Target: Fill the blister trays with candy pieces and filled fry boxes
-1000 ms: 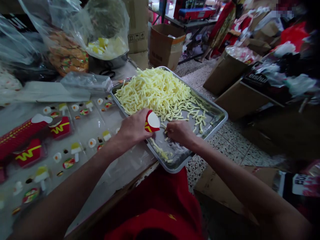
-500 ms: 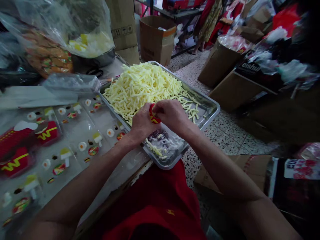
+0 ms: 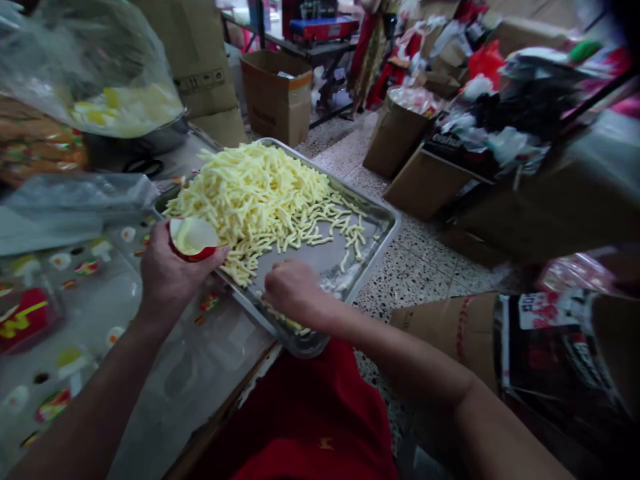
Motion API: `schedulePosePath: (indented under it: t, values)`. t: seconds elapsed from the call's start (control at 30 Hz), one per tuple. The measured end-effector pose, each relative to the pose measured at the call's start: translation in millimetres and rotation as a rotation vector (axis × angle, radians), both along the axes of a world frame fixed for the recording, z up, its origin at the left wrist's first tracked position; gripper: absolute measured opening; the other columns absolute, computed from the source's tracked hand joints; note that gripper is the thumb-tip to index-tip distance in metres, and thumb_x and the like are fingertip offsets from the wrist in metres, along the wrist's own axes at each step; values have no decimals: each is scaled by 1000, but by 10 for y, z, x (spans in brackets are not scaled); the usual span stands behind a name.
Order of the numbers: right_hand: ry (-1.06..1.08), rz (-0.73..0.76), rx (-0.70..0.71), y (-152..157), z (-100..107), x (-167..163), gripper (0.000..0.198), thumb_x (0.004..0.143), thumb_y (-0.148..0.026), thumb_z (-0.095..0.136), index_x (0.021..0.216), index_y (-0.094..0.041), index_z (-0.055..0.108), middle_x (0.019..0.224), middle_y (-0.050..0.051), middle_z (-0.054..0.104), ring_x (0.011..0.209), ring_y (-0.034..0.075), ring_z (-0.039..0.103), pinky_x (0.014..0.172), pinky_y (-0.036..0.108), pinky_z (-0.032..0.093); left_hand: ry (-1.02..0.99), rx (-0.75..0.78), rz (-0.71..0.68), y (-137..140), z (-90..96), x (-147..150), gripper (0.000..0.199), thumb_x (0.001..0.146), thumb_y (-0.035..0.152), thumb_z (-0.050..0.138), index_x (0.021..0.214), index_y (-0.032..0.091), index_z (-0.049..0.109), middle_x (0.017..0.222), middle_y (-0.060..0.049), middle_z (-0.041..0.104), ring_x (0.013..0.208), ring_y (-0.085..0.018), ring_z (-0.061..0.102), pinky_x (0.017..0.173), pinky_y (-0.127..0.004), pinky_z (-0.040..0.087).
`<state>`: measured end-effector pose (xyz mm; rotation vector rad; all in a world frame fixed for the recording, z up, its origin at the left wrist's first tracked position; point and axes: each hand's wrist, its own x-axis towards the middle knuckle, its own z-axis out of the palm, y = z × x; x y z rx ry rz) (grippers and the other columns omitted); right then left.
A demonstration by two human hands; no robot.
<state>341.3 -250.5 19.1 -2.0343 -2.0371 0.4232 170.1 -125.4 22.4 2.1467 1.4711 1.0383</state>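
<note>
My left hand [image 3: 165, 283] is wrapped round a small red french-fry carton [image 3: 194, 237]. The carton's white inside faces up, with something pale yellow in it. Close beside it, a metal tray [image 3: 381, 233] bears a heap of pale yellow toy french fries [image 3: 265, 190], with loose ones spread toward the right. Over the tray's near part is my right hand [image 3: 295, 293], its fingers curled closed. Whatever lies inside those fingers, if anything, is hidden. A few fries and white powder show around that hand.
Clear plastic packs with small toy foods [image 3: 87, 267] and a red carton with a yellow W [image 3: 25, 320] cover the table's left. Behind stand a bag of yellow pieces [image 3: 127, 107] and a cardboard box [image 3: 277, 100]. More boxes [image 3: 425, 183] crowd the floor at right.
My hands were together over the tray at the carton. Now they are apart: the left has carried the carton left, and the right has dropped toward the tray's near corner. The view has shifted too.
</note>
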Motion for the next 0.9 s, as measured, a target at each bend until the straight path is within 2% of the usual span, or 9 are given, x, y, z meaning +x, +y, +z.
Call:
schedulePosePath:
  t: [0.13,0.23,0.33,0.4,0.47,0.57,0.63,0.73,0.9]
  values:
    - [-98,29,31,29,-109,-223,16,85,-16,61,83,-19,77,86,10,76,77,23,67,63,33,46,-18,-18,-79,-16,29,164,73,58,36,89,121,18,57,106,-2,70,85,-16,64,77,-27,53]
    - [80,-47,48,22,-25,-70,10,84,-22,64,79,-19,72,81,6,74,75,20,67,61,28,44,21,-4,-167,-69,73,243,74,59,36,89,124,20,56,103,0,70,85,-17,65,74,-25,52]
    - [309,-173,64,-152,93,529,3,84,-19,65,82,-18,67,78,2,72,70,15,67,60,23,45,49,1,-218,-84,98,232,77,59,40,89,126,23,55,106,0,68,89,-18,66,77,-26,52]
    - [322,-227,73,-320,156,1081,13,90,-12,52,94,-15,64,78,1,70,65,12,66,58,22,45,65,-47,-236,-82,93,223,76,59,41,89,124,23,54,107,0,68,89,-19,65,79,-28,52]
    - [238,-282,138,-457,198,1592,14,90,-11,52,93,-14,66,77,2,68,69,13,66,62,23,47,67,-128,-250,-94,75,258,73,60,44,88,122,23,55,105,0,68,86,-20,65,76,-28,52]
    - [-66,-113,69,-504,222,2012,23,83,-5,59,97,-17,73,86,3,70,77,15,64,71,25,45,38,-196,-299,-162,53,400,75,59,50,88,121,24,55,103,-1,68,86,-22,66,76,-30,52]
    - [-234,78,-59,-435,219,2045,31,82,-2,57,100,-20,74,92,4,70,78,15,62,70,26,43,42,-172,-360,-229,60,509,76,60,50,87,123,23,54,107,-2,68,92,-23,66,81,-31,53]
    - [-405,261,-165,-300,218,1960,24,85,-3,57,89,-20,74,90,5,68,73,15,58,64,27,38,103,-114,-437,-314,100,596,74,62,48,86,124,24,54,109,-2,68,94,-23,67,85,-31,52]
    - [-347,245,-68,-306,256,1961,16,86,-10,62,87,-20,75,92,4,68,75,14,58,67,27,37,193,-133,-499,-378,152,603,73,62,50,85,122,24,54,108,-2,68,93,-24,67,83,-32,51]
